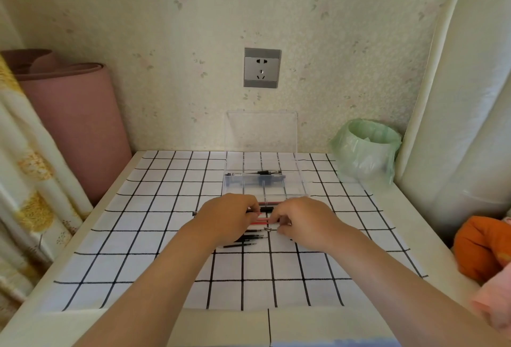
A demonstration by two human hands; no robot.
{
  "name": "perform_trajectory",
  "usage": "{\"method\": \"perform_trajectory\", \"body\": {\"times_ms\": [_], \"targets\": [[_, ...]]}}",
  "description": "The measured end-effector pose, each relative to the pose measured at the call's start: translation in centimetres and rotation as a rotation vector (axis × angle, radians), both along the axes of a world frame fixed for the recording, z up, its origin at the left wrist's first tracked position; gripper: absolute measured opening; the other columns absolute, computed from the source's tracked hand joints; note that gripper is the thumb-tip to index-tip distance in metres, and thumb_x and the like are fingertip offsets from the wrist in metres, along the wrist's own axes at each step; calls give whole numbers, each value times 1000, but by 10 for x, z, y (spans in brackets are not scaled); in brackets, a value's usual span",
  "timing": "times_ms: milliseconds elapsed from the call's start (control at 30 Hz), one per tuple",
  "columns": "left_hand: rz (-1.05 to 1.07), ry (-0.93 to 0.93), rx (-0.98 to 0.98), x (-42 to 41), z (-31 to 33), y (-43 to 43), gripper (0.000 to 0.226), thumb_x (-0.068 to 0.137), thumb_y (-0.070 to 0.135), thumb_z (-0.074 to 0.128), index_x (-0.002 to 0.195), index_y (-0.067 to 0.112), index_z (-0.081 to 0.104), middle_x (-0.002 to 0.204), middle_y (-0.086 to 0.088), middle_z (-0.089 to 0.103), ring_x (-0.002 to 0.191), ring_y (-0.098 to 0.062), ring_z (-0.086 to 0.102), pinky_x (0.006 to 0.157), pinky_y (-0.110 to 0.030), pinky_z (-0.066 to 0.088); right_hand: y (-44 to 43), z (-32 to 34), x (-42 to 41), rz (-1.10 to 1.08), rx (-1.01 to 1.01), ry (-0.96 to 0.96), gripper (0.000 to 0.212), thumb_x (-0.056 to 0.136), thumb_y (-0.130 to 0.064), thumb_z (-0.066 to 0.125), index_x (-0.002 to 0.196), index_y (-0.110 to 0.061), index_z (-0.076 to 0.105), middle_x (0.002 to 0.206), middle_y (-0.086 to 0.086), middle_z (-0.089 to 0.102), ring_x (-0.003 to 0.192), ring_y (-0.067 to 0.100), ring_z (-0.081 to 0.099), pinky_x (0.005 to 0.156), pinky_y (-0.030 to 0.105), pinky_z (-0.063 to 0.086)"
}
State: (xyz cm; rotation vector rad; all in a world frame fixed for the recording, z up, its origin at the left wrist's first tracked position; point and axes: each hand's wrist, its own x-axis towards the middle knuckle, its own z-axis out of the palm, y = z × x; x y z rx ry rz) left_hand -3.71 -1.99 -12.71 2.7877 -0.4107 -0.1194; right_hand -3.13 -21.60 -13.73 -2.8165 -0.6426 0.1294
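Two bare hands reach in from 6 o'clock over the checked cloth (166, 236). L hand (229, 216) and R hand (304, 222) both have curled fingers, each pinching one end of the red refills (261, 220), at least 2, which lie between them. Approx 4 black refills (246, 238) lie loose just under the L hand's fingers. 1 clear box (240, 189), lid up, sits at 12 o'clock of the hands w/ black pens (265, 173) inside, count unclear. 1 green-bagged bin (365, 150) stands at 2 o'clock.
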Motion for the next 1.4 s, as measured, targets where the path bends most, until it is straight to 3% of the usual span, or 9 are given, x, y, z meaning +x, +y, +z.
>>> {"method": "perform_trajectory", "body": {"times_ms": [267,367,533,700,767,833,1067,1200,1400], "targets": [[-9,4,4,0,-2,2,20,99,39,46,112,34,61,98,10,62,85,-11,54,69,-27,41,20,-10,-2,92,-47,-126,19,92,-37,61,107,-34,72,101,-7,64,93,17,61,69,26,37],[-19,14,0,0,-3,1,20,100,39,46,113,33,60,90,13,54,81,-10,51,67,-26,39,19,-9,-1,81,-74,-106,19,93,-32,59,105,-31,73,100,-6,66,93,18,61,71,27,43],[-17,11,0,0,-3,1,21,100,38,46,115,34,60,96,12,58,83,-10,51,70,-26,41,9,0,1,65,-108,-42,26,95,-23,53,114,-28,70,107,-4,66,100,18,60,83,32,51],[-26,-14,-23,-2,0,-1,21,100,38,45,115,35,60,97,13,57,84,-9,53,70,-26,42,-9,14,1,-50,96,9,20,95,-24,58,107,-31,73,107,-14,66,91,1,61,81,23,50],[-26,-18,-44,-3,0,-2,21,101,38,44,115,35,60,96,13,58,83,-9,55,68,-25,42,-14,17,0,-115,256,43,15,92,-22,63,100,-31,73,99,-14,68,73,-11,57,67,9,43],[-32,-25,-63,-3,1,-4,21,101,38,44,115,35,60,93,13,59,80,-9,56,65,-25,42,-16,19,-1,-166,372,63,11,90,-23,66,93,-32,73,91,-15,68,65,-15,55,58,6,39],[-62,-25,-96,-3,1,-13,19,100,38,45,111,35,61,87,12,64,73,-7,57,63,-27,45,-13,25,-6,-252,573,168,8,85,-18,72,85,-26,72,84,-6,72,54,9,68,50,11,43],[-76,-33,-138,-2,1,-15,17,101,34,46,109,34,61,70,18,54,60,0,48,54,-22,32,-12,25,-6,-253,615,188,12,86,-15,71,89,-26,73,86,-8,72,58,14,71,52,10,43],[-83,-19,-193,-2,2,-16,16,101,36,46,108,36,61,74,21,59,67,5,52,58,-21,35,-12,24,-3,-251,608,196,11,88,-19,70,88,-29,76,80,1,75,61,16,71,58,19,50]]}}
